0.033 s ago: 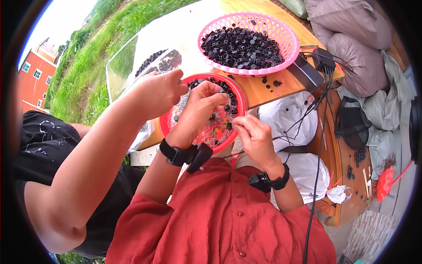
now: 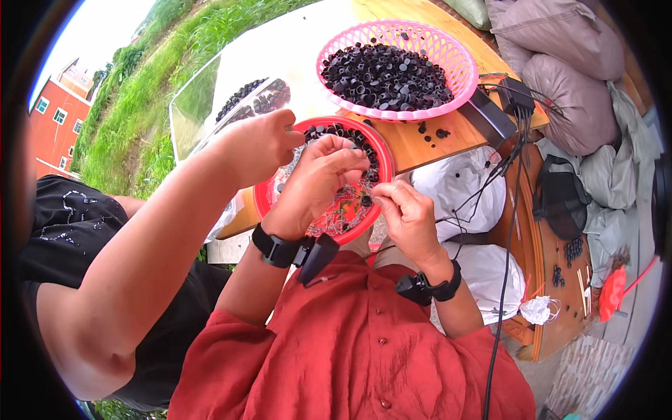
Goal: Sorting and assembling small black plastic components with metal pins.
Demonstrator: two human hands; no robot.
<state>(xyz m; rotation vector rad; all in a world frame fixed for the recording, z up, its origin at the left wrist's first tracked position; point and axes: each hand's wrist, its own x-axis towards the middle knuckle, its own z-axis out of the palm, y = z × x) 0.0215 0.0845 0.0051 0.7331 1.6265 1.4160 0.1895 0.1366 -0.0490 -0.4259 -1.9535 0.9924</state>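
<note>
A red basin [image 2: 386, 157] sits in front of me, holding small black caps [image 2: 336, 131] and thin clear plastic bits [image 2: 329, 222]. Over its middle is my left hand [image 2: 318, 178], fingers curled and pinched together; whatever is between them is too small to make out. My right hand [image 2: 407, 213] pinches at the basin's right rim, thumb and forefinger closed by a small black cap [image 2: 365, 201] at their tips. Another person's hand [image 2: 262, 143], closed, reaches across at the basin's far left edge.
A pink lattice basket [image 2: 467, 70] heaped with black caps stands behind on the wooden table [image 2: 392, 140]. Left of it is a clear plastic box [image 2: 189, 112] of dark pieces. Black cables [image 2: 518, 140] hang at the right, by white bags [image 2: 462, 182]. The other person's arm [image 2: 154, 210] crosses close on my left.
My left hand has shifted slightly, its fingertips a little lower and further right. My right hand and the other person's hand have barely moved.
</note>
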